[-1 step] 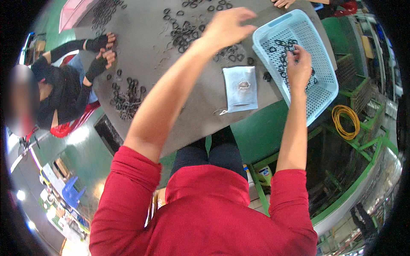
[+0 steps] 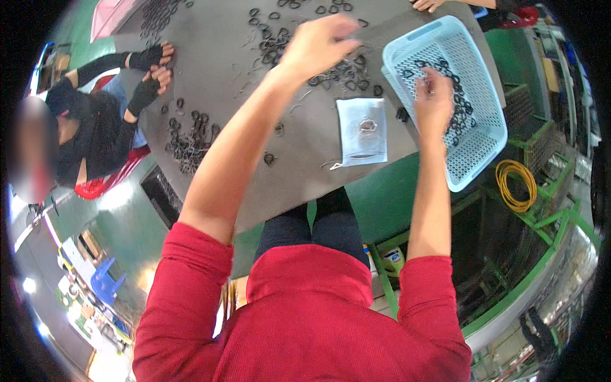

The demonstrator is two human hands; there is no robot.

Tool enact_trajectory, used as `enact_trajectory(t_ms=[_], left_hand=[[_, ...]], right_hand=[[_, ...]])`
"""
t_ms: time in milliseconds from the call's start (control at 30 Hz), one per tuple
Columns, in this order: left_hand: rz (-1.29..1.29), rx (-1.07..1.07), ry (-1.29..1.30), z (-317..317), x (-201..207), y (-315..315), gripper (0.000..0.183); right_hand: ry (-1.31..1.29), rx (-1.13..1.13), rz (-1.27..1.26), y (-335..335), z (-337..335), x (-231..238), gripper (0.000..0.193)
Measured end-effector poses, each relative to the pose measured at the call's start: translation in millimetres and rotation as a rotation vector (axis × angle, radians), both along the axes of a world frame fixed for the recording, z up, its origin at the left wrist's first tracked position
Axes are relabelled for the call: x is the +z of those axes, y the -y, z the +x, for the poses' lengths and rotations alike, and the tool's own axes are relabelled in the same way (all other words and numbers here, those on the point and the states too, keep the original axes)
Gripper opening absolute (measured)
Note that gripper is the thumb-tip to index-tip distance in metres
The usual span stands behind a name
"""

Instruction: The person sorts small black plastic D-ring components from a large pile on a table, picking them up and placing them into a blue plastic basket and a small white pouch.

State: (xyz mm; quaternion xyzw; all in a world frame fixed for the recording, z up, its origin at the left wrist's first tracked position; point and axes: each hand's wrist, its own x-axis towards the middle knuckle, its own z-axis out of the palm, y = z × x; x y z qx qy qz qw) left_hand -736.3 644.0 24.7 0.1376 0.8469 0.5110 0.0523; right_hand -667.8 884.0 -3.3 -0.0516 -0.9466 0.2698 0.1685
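Far left: a co-worker [image 2: 92, 130] in black sleeves and fingerless gloves, both hands at the edge of the grey table [image 2: 213, 76], fingertips resting on it. A pink bin [image 2: 113, 18] stands at the upper left corner.

Next, rings [image 2: 193, 137] in a loose pile on the table: small, black, closed loops, some round, some drawn out to an oval or teardrop, lying flat or overlapping. A second pile at the top left, a bigger one mid-table. Thin pale strips are mixed in and scattered round the middle pile. A few rings lie singly nearer the person.

Left hand [image 2: 323, 46] is above the middle pile, back up, blurred. Thumb and fingers stand well apart, nothing visible between them; contact with the rings below unclear.

Right of that, a pale blue cloth [image 2: 363, 143], rectangular, white loop at one corner, darker patch at its middle.

Right hand [image 2: 435, 105] is over the light blue basket [image 2: 478, 159], fingers half curled, blurred; cannot tell whether it has hold of a ring. More rings are heaped on the perforated basket floor, around and beyond the fingers.

Far right, lower: a coiled yellow hose [image 2: 498, 184] on green framing.
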Motion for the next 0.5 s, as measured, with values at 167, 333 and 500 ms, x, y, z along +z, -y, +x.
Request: enact_trajectory(t_ms=[167, 333, 500], left_hand=[[-0.419, 0.321, 0.401, 137, -60, 114, 0.023], [-0.656, 0.503, 0.387, 240, -112, 104, 0.034], [-0.561, 0.465, 0.302, 252, -130, 100, 0.024]], right_hand=[[0.388, 0.505, -0.155, 171, 62, -65, 0.015], [0.550, 0.382, 0.165, 244, 71, -100, 0.025], [0.823, 0.375, -0.009, 240, 56, -93, 0.025]])
